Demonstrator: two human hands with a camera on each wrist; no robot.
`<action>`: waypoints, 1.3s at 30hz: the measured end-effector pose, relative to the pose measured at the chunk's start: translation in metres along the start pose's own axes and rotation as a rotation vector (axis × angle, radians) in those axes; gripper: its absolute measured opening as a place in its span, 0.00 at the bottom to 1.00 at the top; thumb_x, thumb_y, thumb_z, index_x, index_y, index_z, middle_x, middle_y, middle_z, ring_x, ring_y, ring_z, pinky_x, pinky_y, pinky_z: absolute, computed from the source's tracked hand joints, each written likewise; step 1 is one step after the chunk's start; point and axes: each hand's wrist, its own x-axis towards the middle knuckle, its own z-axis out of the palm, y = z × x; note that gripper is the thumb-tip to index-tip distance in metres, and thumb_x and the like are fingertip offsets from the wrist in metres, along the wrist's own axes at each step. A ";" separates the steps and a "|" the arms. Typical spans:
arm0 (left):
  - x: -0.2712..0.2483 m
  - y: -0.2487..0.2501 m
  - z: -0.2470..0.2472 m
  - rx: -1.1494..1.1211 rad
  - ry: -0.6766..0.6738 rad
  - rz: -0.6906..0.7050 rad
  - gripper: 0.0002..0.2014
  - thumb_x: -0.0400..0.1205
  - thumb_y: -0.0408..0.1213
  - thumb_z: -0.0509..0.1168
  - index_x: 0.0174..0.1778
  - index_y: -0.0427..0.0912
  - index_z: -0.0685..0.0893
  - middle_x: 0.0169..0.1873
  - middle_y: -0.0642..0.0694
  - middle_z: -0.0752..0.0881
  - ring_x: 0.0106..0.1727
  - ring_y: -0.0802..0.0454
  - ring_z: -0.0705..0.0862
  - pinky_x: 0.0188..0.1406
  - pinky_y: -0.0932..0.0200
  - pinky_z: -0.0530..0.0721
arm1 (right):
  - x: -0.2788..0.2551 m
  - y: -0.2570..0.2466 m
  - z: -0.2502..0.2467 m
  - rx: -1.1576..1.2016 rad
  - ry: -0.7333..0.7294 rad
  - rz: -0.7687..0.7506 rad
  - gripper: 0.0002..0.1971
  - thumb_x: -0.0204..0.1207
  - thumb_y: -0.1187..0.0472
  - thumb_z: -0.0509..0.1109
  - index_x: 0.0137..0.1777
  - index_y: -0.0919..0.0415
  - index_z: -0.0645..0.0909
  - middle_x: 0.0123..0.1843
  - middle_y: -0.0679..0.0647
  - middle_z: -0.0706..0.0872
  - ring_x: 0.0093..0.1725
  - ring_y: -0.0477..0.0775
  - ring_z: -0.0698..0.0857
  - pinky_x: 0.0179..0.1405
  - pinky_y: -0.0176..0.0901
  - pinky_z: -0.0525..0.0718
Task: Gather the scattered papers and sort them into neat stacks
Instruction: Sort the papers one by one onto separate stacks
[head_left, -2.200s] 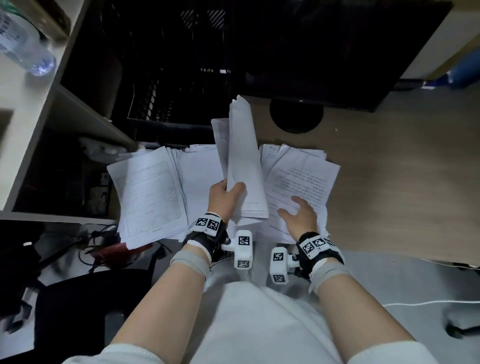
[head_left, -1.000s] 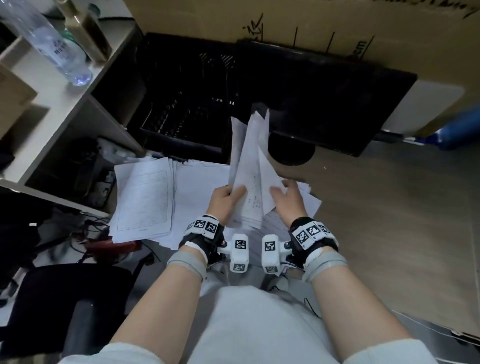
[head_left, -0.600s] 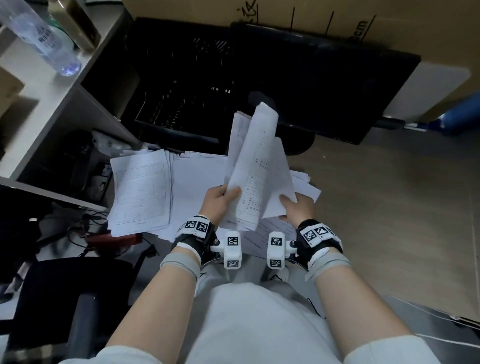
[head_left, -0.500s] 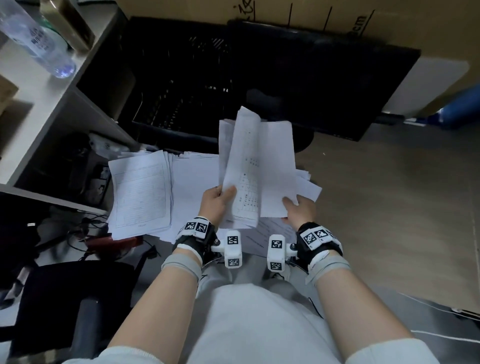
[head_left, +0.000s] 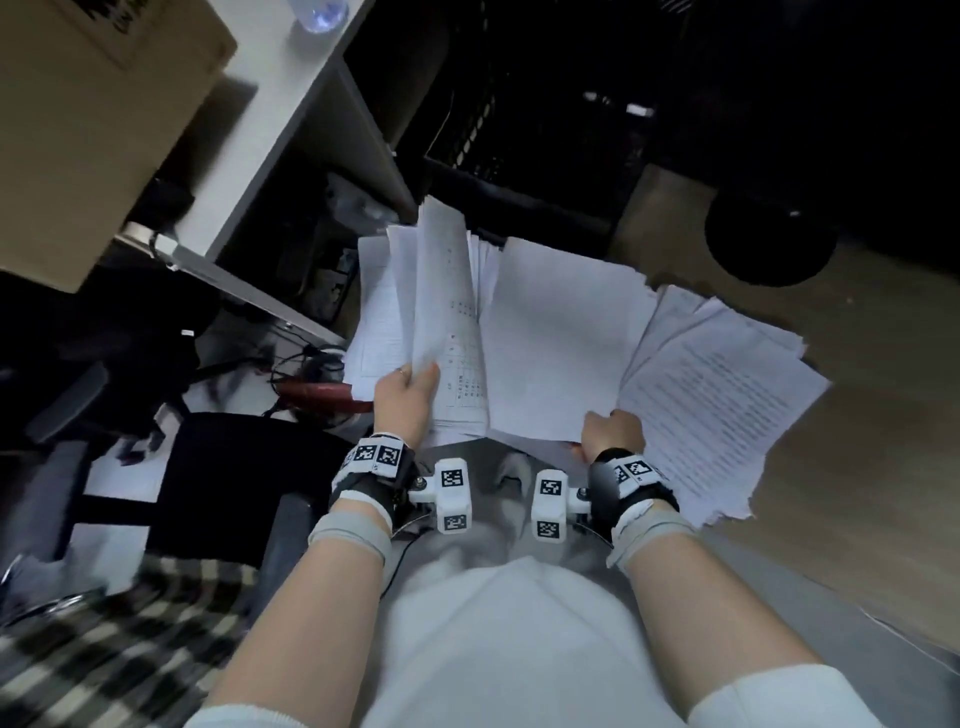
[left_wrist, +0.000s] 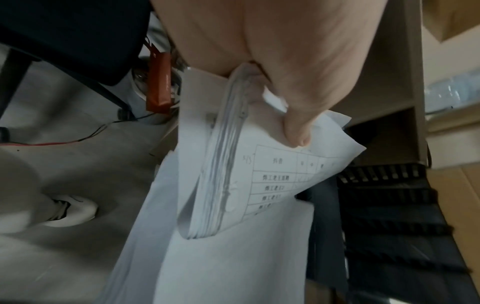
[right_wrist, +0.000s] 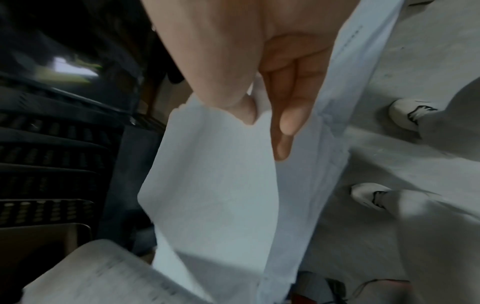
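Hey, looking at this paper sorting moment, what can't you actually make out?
- Head view: the right hand fingers sit under its blank sheet.
- Head view: text on the printed pile is too small to read.
- Left wrist view: the left hand covers the top of the held bundle; its table print is blurred.

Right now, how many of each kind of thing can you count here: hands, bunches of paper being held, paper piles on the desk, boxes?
Hands: 2, left hand and right hand
Held paper: 2, thick bundle gripped on the left, blank sheet pinched on the right
Desk pile: 1, printed pile
Cardboard box: 1
Total: 6
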 end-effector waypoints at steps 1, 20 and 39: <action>0.004 -0.004 -0.008 -0.019 0.007 -0.004 0.20 0.84 0.43 0.68 0.45 0.24 0.83 0.38 0.40 0.85 0.40 0.49 0.81 0.47 0.45 0.85 | 0.001 0.004 0.010 0.009 0.008 0.024 0.18 0.77 0.58 0.62 0.60 0.69 0.81 0.57 0.66 0.89 0.41 0.64 0.89 0.43 0.50 0.86; 0.021 0.053 0.039 -0.175 -0.424 0.114 0.26 0.84 0.57 0.66 0.42 0.31 0.83 0.36 0.37 0.84 0.38 0.42 0.82 0.48 0.50 0.82 | -0.050 -0.070 -0.007 0.214 -0.018 -0.442 0.25 0.76 0.49 0.74 0.73 0.43 0.75 0.73 0.44 0.78 0.70 0.48 0.78 0.67 0.48 0.79; 0.000 0.122 0.094 -0.165 -0.673 0.158 0.05 0.82 0.34 0.74 0.52 0.42 0.89 0.43 0.42 0.92 0.35 0.52 0.87 0.31 0.62 0.83 | -0.060 -0.088 -0.063 0.354 -0.197 -0.575 0.33 0.80 0.49 0.71 0.84 0.46 0.65 0.77 0.39 0.72 0.73 0.42 0.74 0.69 0.36 0.75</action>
